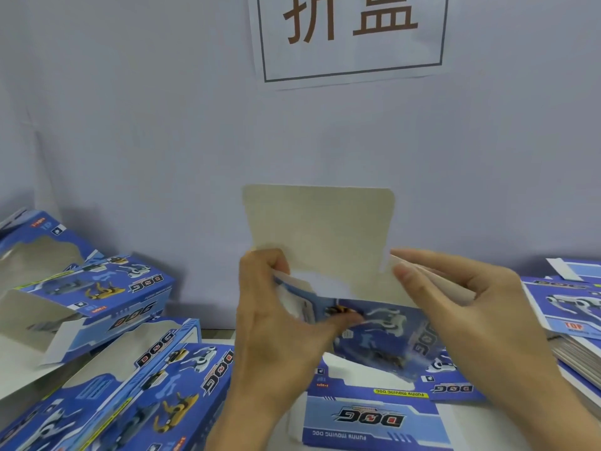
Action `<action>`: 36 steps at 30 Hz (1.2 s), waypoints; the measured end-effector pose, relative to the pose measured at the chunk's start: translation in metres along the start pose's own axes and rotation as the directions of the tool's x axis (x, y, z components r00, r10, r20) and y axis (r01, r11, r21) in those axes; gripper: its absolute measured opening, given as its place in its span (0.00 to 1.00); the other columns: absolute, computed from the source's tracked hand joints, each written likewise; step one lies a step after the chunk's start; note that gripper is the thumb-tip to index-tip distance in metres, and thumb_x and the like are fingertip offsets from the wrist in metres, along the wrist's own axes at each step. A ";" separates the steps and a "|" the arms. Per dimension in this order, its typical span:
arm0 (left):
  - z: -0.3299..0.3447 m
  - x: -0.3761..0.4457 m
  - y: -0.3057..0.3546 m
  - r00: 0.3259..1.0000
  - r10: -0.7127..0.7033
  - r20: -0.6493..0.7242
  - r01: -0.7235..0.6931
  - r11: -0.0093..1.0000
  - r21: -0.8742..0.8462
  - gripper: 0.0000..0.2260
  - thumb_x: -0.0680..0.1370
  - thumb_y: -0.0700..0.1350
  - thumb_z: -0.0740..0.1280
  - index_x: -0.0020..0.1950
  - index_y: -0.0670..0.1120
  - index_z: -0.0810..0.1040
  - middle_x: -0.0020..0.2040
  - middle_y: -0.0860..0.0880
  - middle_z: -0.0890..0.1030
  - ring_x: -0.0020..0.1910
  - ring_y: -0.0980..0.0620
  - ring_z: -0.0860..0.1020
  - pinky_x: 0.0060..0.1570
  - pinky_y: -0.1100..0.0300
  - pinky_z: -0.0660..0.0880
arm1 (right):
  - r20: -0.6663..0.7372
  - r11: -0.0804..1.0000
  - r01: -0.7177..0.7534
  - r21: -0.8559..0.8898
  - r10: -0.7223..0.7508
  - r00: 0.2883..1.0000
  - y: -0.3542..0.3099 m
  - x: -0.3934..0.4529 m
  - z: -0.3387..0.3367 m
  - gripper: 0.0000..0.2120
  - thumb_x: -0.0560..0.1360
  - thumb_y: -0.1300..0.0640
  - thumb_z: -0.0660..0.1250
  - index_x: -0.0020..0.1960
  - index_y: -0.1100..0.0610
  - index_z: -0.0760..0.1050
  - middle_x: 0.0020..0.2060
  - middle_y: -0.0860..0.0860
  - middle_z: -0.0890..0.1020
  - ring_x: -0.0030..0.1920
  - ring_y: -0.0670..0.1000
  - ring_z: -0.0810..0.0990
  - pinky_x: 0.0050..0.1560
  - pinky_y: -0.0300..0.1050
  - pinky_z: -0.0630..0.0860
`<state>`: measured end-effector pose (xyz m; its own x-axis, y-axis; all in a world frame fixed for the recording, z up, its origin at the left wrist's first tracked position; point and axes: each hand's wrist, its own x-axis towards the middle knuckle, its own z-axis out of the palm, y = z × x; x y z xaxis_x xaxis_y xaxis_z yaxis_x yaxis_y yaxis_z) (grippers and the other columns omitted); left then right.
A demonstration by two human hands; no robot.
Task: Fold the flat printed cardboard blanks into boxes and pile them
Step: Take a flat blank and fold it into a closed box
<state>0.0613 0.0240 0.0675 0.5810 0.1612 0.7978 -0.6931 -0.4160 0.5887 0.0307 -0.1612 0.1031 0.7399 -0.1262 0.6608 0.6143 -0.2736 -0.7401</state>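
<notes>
Mid-air, both hands [374, 320] gripping blank [325, 239]

A white surface [214, 335] carries the work. At its left lie folded blue boxes [156, 382], apparently 4; a flat blank [374, 421] lies in the middle near the front edge. A stack of flat blanks [572, 323] sits at the right.

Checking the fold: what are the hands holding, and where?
Both hold one cardboard blank: left hand pinches its left edge, right hand its right side flap.
</notes>
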 end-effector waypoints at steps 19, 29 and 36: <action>0.004 -0.010 0.027 0.904 -0.025 0.427 0.197 0.911 -0.363 0.29 0.70 0.41 0.75 0.59 0.61 0.62 0.52 0.55 0.81 0.47 0.45 0.85 0.38 0.55 0.83 | 0.265 0.956 -0.236 0.173 0.186 0.946 0.037 -0.004 -0.003 0.46 0.52 0.50 0.79 0.68 0.49 0.68 0.42 0.40 0.86 0.39 0.42 0.85 0.33 0.30 0.78; 0.006 -0.007 -0.001 0.917 -0.268 0.295 0.361 0.871 -0.334 0.50 0.60 0.61 0.81 0.77 0.57 0.60 0.61 0.76 0.73 0.62 0.77 0.70 0.51 0.81 0.69 | 0.201 0.912 -0.237 0.334 0.177 0.964 0.032 -0.004 0.001 0.27 0.48 0.31 0.80 0.45 0.38 0.83 0.42 0.46 0.87 0.42 0.47 0.87 0.37 0.41 0.82; 0.019 -0.016 -0.003 0.921 -0.179 0.345 0.286 0.914 -0.287 0.31 0.64 0.56 0.80 0.65 0.56 0.74 0.49 0.55 0.85 0.43 0.57 0.84 0.40 0.66 0.80 | 0.042 0.911 -0.208 0.357 0.207 0.977 0.033 -0.003 0.020 0.41 0.54 0.32 0.76 0.64 0.42 0.73 0.48 0.44 0.86 0.47 0.48 0.86 0.41 0.46 0.83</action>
<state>0.0623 0.0058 0.0501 0.8068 -0.0853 0.5846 -0.5904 -0.0772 0.8034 0.0547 -0.1511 0.0741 0.8618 -0.1397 0.4876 0.5034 0.1171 -0.8561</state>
